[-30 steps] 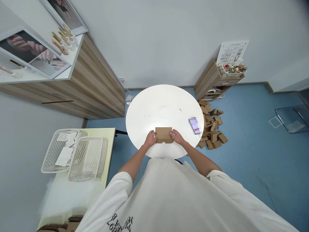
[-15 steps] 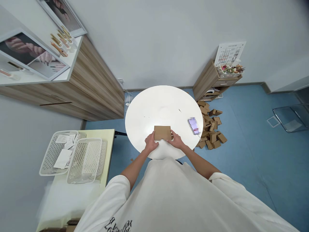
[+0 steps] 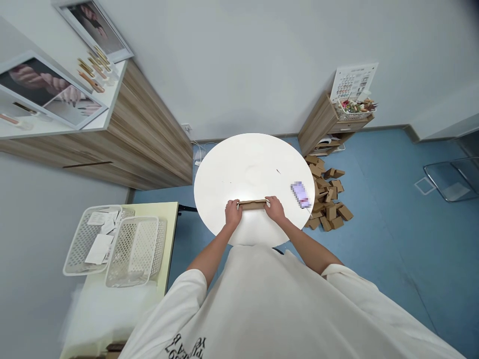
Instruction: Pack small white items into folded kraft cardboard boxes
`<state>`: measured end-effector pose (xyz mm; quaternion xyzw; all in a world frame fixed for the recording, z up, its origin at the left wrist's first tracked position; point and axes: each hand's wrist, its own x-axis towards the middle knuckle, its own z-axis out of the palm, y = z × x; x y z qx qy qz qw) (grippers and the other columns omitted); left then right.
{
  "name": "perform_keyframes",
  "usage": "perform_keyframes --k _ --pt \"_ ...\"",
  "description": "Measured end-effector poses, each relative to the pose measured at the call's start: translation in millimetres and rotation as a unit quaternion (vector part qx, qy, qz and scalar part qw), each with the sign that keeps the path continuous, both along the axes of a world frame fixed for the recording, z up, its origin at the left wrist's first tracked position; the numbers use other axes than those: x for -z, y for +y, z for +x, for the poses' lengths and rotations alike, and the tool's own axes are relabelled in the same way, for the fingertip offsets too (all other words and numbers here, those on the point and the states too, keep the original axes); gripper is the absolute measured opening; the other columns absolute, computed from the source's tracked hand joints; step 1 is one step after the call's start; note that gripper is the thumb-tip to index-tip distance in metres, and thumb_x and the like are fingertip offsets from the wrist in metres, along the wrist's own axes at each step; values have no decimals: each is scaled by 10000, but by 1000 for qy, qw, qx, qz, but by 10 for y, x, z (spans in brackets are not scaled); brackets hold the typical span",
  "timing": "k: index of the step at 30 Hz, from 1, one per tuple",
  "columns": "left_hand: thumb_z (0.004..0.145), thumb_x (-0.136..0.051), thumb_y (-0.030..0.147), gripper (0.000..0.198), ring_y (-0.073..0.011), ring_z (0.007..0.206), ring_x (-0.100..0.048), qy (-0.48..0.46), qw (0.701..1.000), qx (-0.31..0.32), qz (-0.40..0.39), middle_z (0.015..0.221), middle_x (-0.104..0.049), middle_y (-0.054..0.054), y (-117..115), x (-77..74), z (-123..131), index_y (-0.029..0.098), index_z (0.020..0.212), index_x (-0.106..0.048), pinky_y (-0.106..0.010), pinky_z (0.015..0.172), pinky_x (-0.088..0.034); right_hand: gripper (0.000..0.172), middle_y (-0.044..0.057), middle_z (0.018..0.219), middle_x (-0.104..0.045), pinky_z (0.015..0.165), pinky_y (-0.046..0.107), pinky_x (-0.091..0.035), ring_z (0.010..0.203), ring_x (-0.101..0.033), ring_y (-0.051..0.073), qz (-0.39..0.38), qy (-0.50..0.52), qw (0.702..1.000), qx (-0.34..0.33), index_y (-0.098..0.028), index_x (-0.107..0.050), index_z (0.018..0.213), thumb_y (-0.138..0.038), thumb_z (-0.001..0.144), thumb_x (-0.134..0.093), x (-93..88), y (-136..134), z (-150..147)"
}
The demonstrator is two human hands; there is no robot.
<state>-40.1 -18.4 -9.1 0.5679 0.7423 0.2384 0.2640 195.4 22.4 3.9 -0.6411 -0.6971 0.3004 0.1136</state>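
A small brown cardboard box (image 3: 253, 205) is at the near part of the round white table (image 3: 254, 157), its narrow side turned toward me. My left hand (image 3: 233, 213) grips the box's left end, fingers over the far edge. At the right end, my right hand (image 3: 275, 208) holds it the same way. A pixelated purple phone-like object (image 3: 300, 194) lies on the table to the right, with a cable at its lower end. Toward the back right of the table is a small dark mark.
Many brown boxes (image 3: 329, 199) lie piled on the floor right of the table. Two white baskets (image 3: 132, 252) with papers stand on a side table at left. A wooden cabinet (image 3: 149, 119) is back left, a small shelf unit (image 3: 318, 124) back right.
The box has tipped so that its broad brown face no longer shows, only a narrow side. Both hands have moved slightly forward around its ends.
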Motion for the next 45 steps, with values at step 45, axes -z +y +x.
perform_keyframes --k 45 --pt "909 -461 196 712 -304 1379 -417 -31 991 130 -13 1526 -397 -156 -400 -123 -63 212 1582 -230 -477 1109 -367 656 157 1506 -415 1055 475 -393 1283 -464 313 -2 -14 998 -69 -217 -237 1581 -501 1003 -355 -32 -296 35"
